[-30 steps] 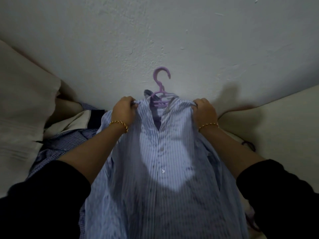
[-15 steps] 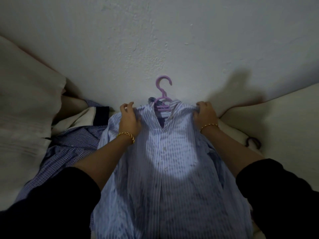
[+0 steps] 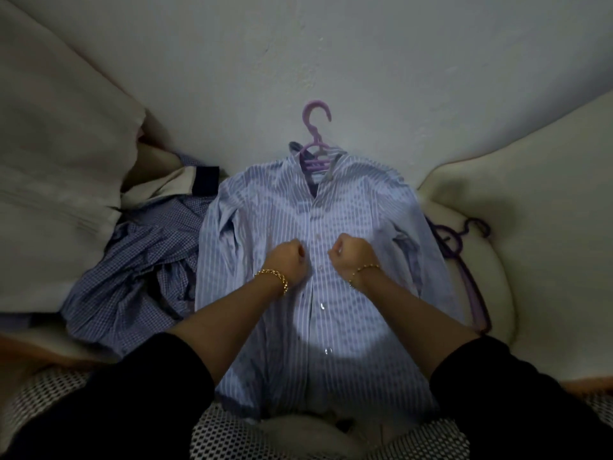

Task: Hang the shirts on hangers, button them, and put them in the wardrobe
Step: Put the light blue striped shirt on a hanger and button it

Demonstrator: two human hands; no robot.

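Observation:
A light blue striped shirt [image 3: 265,207] lies face up on a pale cushion, its collar around a purple hanger [image 3: 316,127] whose hook points at the wall. Several buttons show down the placket. My left hand [image 3: 288,260] and my right hand [image 3: 351,255] sit on the shirt's chest, one on each side of the placket, a small gap between them. Both have their fingers curled into fists, and I see no fabric between the fingers.
A crumpled blue checked shirt [image 3: 132,260] lies in a heap left of the striped one. More purple hangers [image 3: 464,260] lie at the right on the cream cushion [image 3: 530,210]. A white wall [image 3: 331,44] stands behind, and mesh fabric [image 3: 232,436] runs along the bottom.
Both hands let go of the shirt's shoulders and moved down and inward to the chest by the placket. The shirt now lies flat, and the view has tilted downward.

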